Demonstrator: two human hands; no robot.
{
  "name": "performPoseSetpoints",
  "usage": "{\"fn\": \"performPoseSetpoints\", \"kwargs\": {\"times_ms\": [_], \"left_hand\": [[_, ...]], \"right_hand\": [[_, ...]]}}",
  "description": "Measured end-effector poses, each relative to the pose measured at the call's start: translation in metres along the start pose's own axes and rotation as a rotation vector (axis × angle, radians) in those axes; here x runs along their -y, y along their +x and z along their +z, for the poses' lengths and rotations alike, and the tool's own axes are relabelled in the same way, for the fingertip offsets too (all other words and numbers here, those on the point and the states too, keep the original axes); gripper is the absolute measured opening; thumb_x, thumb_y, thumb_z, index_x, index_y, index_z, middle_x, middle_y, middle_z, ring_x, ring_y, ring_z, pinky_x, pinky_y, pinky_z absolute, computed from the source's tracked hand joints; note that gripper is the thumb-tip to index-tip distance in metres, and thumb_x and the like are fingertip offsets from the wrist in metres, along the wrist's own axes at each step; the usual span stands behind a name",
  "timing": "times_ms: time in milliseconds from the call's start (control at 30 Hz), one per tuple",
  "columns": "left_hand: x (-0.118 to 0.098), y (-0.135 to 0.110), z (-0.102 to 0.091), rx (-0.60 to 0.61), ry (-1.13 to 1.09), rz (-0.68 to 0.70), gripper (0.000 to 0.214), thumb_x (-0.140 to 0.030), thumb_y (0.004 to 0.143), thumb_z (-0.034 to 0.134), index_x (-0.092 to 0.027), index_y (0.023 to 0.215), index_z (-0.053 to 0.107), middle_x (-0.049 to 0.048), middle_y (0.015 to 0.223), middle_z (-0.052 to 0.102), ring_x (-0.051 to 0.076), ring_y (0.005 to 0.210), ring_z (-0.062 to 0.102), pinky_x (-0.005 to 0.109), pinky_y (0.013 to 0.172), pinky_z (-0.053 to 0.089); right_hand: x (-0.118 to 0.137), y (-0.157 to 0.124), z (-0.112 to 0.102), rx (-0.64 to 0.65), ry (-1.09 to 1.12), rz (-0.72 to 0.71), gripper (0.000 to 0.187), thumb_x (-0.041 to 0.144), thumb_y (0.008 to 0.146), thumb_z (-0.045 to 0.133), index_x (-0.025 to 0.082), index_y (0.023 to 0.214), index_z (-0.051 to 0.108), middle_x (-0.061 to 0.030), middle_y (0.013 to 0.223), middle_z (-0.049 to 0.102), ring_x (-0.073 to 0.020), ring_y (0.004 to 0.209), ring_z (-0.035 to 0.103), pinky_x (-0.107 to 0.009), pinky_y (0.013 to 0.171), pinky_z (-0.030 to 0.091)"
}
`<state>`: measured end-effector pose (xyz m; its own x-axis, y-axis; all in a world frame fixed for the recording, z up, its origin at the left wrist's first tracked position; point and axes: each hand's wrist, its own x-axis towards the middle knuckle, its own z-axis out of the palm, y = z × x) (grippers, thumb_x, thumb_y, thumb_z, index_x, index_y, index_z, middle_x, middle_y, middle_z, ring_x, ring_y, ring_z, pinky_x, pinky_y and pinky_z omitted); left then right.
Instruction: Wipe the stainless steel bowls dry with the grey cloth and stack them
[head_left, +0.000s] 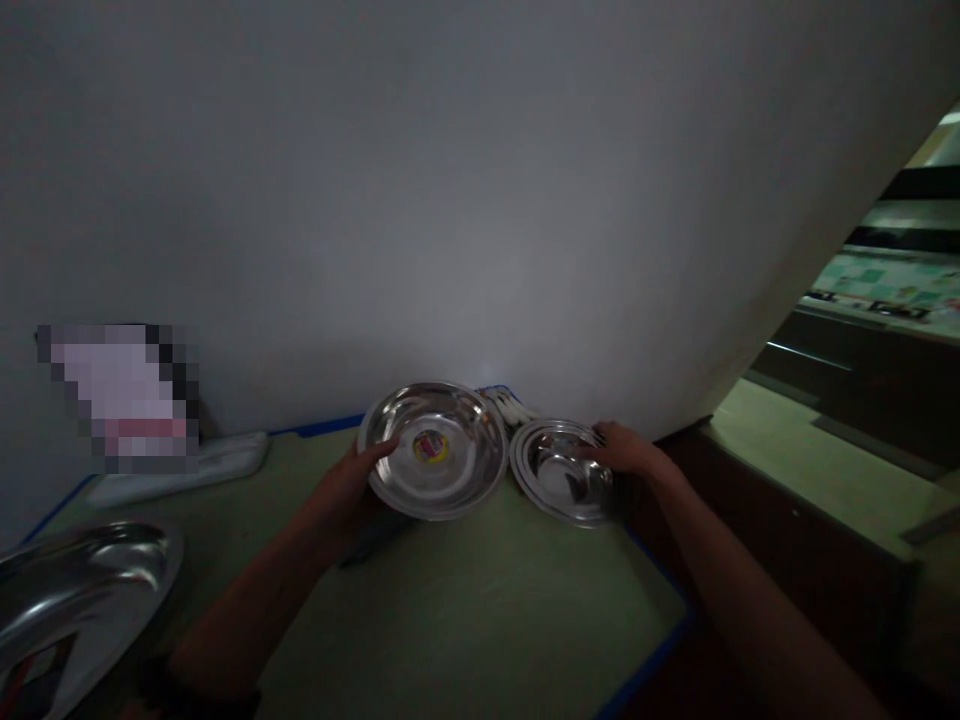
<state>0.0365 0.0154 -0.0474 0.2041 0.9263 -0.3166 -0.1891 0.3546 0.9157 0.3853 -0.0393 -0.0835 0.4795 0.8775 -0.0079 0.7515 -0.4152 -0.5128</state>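
My left hand (360,490) grips the left rim of a shiny metal bowl (450,480), its thumb over the inside edge. A round yellow and pink sticker (431,447) is on the bowl's bottom. The bowl is tilted toward me above the table. To its right is a nested stack of metal bowls (555,480), smaller ones inside larger. My right hand (622,450) holds the right rim of that stack, thumb inside, its other fingers partly hidden behind the rim. Behind, between the bowls, some whitish slender items (506,405) show only in part.
A green table (465,620) edged with blue tape stands against a grey wall (450,200). At the left are a large metal tray (112,610) with a dark and red item in it, a pale flat slab (180,480) and a pixelated object (120,390). Dark floor lies at the right.
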Motion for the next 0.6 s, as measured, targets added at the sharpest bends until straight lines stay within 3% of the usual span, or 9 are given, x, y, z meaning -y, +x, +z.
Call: {"fn": "performPoseSetpoints", "kwargs": {"times_ms": [67, 133, 233, 367, 467, 600], "left_hand": [[0.005, 0.003, 0.000, 0.031, 0.035, 0.005, 0.047, -0.024, 0.083, 0.067, -0.019, 0.129, 0.054, 0.0101, 0.101, 0.075, 0.018, 0.068, 0.072, 0.026, 0.057, 0.058], [0.008, 0.005, 0.000, 0.064, 0.085, 0.009, 0.052, -0.030, 0.084, 0.067, -0.023, 0.134, 0.051, 0.0109, 0.110, 0.073, 0.020, 0.076, 0.073, 0.027, 0.060, 0.059], [0.011, 0.006, -0.001, 0.082, 0.179, 0.030, 0.060, -0.038, 0.083, 0.068, -0.028, 0.139, 0.045, 0.0096, 0.123, 0.068, 0.022, 0.089, 0.072, 0.027, 0.064, 0.059], [0.014, 0.005, -0.003, 0.145, 0.243, 0.083, 0.065, -0.051, 0.082, 0.066, -0.032, 0.140, 0.044, 0.0069, 0.128, 0.065, 0.021, 0.094, 0.071, 0.026, 0.069, 0.059], [0.019, 0.006, -0.002, 0.195, 0.266, 0.111, 0.064, -0.057, 0.082, 0.062, -0.034, 0.139, 0.045, 0.0062, 0.127, 0.066, 0.021, 0.095, 0.070, 0.029, 0.074, 0.058], [0.026, 0.006, 0.003, 0.295, 0.264, 0.142, 0.068, -0.064, 0.083, 0.055, -0.031, 0.141, 0.044, 0.0100, 0.133, 0.063, 0.025, 0.107, 0.067, 0.037, 0.087, 0.056]], "right_hand": [[-0.015, -0.001, 0.001, 0.071, 0.072, 0.019, 0.027, 0.029, 0.067, 0.075, 0.010, 0.084, 0.070, -0.0212, 0.095, 0.074, -0.0350, 0.097, 0.068, -0.042, 0.084, 0.051], [-0.022, -0.005, 0.003, 0.098, 0.166, 0.020, 0.021, 0.030, 0.070, 0.070, 0.012, 0.081, 0.068, -0.0144, 0.084, 0.075, -0.0277, 0.082, 0.070, -0.033, 0.070, 0.053], [-0.028, -0.015, 0.004, 0.072, 0.316, 0.000, 0.024, 0.033, 0.073, 0.065, 0.015, 0.088, 0.064, -0.0082, 0.085, 0.075, -0.0208, 0.076, 0.069, -0.027, 0.064, 0.052], [-0.032, -0.027, -0.001, 0.031, 0.449, -0.021, 0.033, 0.045, 0.069, 0.067, 0.017, 0.084, 0.060, -0.0038, 0.074, 0.071, -0.0187, 0.067, 0.065, -0.028, 0.060, 0.050], [-0.019, -0.036, -0.005, 0.033, 0.601, -0.036, 0.039, 0.050, 0.064, 0.073, 0.017, 0.081, 0.061, -0.0010, 0.068, 0.067, -0.0170, 0.062, 0.061, -0.027, 0.058, 0.048], [0.027, -0.041, 0.001, 0.028, 0.840, -0.105, 0.044, 0.051, 0.059, 0.077, 0.019, 0.084, 0.059, 0.0017, 0.068, 0.065, -0.0152, 0.059, 0.059, -0.026, 0.056, 0.045]]}}
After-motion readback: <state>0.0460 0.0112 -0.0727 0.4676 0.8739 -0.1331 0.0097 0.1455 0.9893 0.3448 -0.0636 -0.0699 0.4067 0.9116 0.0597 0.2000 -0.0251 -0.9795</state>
